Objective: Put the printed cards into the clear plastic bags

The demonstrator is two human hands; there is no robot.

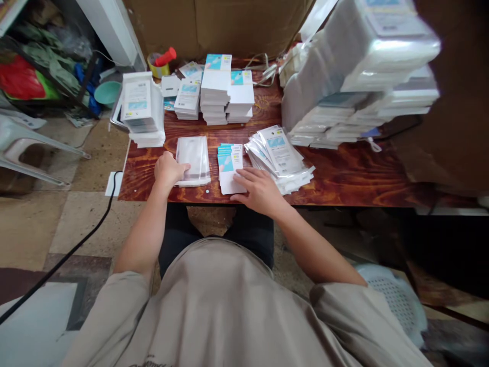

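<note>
A: What is the left hand [167,171] touching?

B: A flat stack of clear bags [194,160], thin, slick and rectangular, near the front edge of the table [359,178]. The thumb is stretched over the bags' left side, apart from the other fingers, which are bent close together. I cannot tell whether they pinch anything

A: And the right hand [262,192]?

B: It rests at the lower right of some cards [231,173], just right of the bags. Its fingers are slightly spread, with the thumb held apart along the bottom edge. The cards are stiff, straight-edged paper, blue and white, overlapped so that their top edges show like steps

A: What lies beside that hand?

B: A loose, slippery heap of filled bags [280,155], with printed cards showing through the shiny film. Farther right, a tall pile [324,76] of similar packets leans, its plastic hazy and wrinkled

A: And at the back?

B: Blocky stacks of cards [216,94], crisp at the corners, and a round yellow tape roll [159,67] close to a cardboard sheet [229,25]. The table itself is glossy reddish-brown wood with dark, swirling grain
</note>
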